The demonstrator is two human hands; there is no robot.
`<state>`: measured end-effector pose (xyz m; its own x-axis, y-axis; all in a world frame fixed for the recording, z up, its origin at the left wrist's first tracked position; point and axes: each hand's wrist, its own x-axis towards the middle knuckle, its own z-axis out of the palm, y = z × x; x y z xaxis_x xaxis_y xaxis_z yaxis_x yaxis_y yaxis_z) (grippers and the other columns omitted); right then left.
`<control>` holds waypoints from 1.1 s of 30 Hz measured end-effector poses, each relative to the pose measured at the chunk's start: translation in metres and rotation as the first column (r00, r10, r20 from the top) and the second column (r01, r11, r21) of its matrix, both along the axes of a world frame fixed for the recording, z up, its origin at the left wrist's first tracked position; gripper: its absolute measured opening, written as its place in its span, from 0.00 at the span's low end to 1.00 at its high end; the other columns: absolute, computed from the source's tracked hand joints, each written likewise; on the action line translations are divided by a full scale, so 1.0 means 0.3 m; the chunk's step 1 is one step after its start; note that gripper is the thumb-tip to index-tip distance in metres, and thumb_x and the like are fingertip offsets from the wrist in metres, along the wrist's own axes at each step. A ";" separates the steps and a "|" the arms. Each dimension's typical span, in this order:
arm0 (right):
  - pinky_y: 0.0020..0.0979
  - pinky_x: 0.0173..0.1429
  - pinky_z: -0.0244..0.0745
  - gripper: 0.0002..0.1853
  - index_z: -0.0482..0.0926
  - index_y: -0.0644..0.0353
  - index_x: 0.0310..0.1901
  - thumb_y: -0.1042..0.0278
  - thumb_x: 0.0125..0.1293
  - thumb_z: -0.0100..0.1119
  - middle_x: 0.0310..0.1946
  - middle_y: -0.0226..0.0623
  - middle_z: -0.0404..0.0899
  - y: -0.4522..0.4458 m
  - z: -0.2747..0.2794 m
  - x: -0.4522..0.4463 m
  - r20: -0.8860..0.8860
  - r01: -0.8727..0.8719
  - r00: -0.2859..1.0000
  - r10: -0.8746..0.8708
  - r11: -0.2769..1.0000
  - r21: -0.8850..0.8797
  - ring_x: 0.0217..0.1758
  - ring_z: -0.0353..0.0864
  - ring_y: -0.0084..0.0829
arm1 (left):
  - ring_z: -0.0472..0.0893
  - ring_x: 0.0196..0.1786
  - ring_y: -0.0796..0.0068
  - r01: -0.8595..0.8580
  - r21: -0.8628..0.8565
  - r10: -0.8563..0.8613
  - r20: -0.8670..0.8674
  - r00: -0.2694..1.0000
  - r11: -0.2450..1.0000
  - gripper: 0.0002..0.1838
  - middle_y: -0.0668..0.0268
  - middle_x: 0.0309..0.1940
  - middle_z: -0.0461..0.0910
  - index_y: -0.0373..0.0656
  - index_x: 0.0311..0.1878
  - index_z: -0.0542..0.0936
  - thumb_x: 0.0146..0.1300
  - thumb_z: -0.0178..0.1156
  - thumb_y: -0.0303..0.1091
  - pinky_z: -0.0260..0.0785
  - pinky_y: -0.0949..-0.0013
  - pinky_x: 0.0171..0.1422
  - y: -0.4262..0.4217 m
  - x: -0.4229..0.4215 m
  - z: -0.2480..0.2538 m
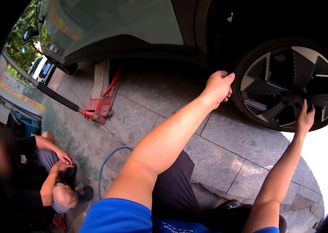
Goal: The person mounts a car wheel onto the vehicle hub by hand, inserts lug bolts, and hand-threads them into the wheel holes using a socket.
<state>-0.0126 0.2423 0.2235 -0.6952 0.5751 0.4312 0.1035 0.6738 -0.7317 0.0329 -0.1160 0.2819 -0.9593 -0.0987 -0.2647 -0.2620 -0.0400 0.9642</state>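
Observation:
A car wheel (301, 64) with dark and silver spokes is mounted on a grey-green car (133, 23). My right hand (305, 116) is at the lower part of the wheel, its fingertips up by the hub; whether they hold anything is too small to tell. My left hand (220, 88) hangs in the air just left of the tyre, its fingers curled together with the thumb against them. Anything inside that curl is hidden.
A red floor jack (101, 106) with a long black handle (59, 97) stands under the car. A blue hose (107, 160) lies on the paving (226, 136). At the left a person (47, 171) crouches, hands together. A white car (41, 70) is farther back.

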 end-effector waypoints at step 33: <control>0.38 0.46 0.77 0.28 0.72 0.72 0.48 0.47 0.70 0.50 0.37 0.53 0.82 -0.048 0.120 0.056 0.044 -0.079 0.976 0.211 0.541 -0.837 0.40 0.84 0.46 | 0.71 0.21 0.79 0.068 0.000 -0.068 0.063 0.996 0.998 0.19 0.73 0.16 0.68 0.41 0.53 0.72 0.69 0.55 0.46 0.62 0.74 0.23 0.059 -0.010 -0.037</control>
<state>0.0043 0.2279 0.2594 -0.8109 0.5154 -0.2771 0.1942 -0.2097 -0.9583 0.0300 -0.0984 0.2709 -0.9452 -0.0343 -0.3246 -0.3241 -0.0180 0.9458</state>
